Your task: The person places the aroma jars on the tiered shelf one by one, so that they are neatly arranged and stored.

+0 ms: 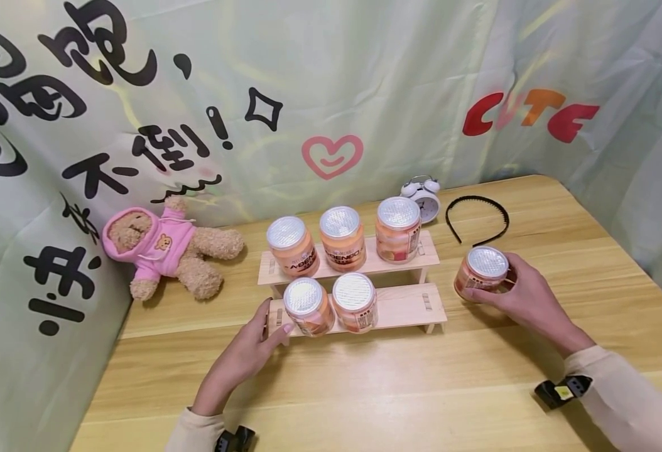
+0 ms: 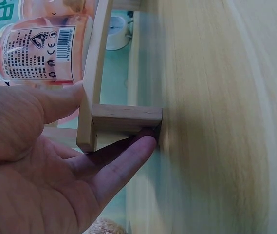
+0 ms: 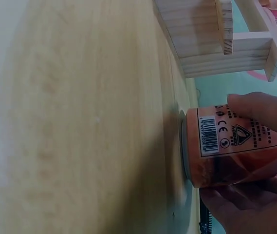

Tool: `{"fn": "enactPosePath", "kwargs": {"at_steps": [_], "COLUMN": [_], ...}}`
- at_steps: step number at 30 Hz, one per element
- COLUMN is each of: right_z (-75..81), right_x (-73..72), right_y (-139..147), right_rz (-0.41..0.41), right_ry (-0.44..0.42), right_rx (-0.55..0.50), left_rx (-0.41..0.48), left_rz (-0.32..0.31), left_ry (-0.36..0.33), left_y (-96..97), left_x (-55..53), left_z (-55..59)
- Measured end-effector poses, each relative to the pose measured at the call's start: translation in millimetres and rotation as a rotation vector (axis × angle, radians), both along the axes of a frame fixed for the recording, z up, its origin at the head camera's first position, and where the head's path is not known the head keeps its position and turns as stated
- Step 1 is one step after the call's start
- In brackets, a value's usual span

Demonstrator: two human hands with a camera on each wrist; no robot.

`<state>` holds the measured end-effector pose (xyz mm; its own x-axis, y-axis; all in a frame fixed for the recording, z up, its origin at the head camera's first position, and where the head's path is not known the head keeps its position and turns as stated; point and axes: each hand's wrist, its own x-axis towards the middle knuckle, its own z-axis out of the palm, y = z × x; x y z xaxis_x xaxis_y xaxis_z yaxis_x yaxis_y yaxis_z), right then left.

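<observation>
In the head view, my right hand (image 1: 537,304) holds a clear-lidded jar (image 1: 478,276) of pinkish-orange contents, right of the two-tier wooden rack (image 1: 396,307). Fingers and thumb wrap the jar's sides; its base is close to the tabletop, and I cannot tell if they touch. The left end of the lower tier is gripped by my left hand (image 1: 246,348), thumb on the shelf edge and fingers (image 2: 123,165) by the leg. Two similar jars, a left one (image 1: 309,306) and a right one (image 1: 355,302), stand on that tier. Several more (image 1: 343,238) line the upper tier.
A teddy bear (image 1: 175,248) in a pink hoodie lies at the back left. Behind the rack stands a white alarm clock (image 1: 426,204), with a black headband (image 1: 497,210) to its right. A printed curtain (image 1: 399,94) hangs behind the wooden table (image 1: 365,389).
</observation>
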<state>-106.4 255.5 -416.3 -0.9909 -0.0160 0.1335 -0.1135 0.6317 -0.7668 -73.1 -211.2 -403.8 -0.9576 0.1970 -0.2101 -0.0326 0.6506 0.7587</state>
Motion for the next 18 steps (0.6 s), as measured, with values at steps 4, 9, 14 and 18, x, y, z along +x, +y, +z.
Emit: {"fn": "enactPosePath", "kwargs": {"at_steps": [4, 9, 14, 18], "right_z": [-1.3, -1.9, -1.9, 3.7], "right_x": [4.4, 12.0, 17.9, 22.7], "right_y": [1.3, 3.2, 5.1, 4.3], "right_rz": [-0.008, -0.033, -0.047, -0.045], "right_ry": [0.000, 0.003, 0.007, -0.002], "right_rx": [-0.018, 0.004, 0.017, 0.037], "left_rx": [-0.006, -0.004, 0.010, 0.011], "left_rz": [-0.005, -0.006, -0.004, -0.005], "left_ry": [0.002, -0.004, -0.006, -0.011], "left_y": [-0.1, 0.2, 0.1, -0.1], "left_x": [-0.5, -1.6, -1.6, -1.3], "left_z": [-0.5, -0.6, -0.2, 0.1]}}
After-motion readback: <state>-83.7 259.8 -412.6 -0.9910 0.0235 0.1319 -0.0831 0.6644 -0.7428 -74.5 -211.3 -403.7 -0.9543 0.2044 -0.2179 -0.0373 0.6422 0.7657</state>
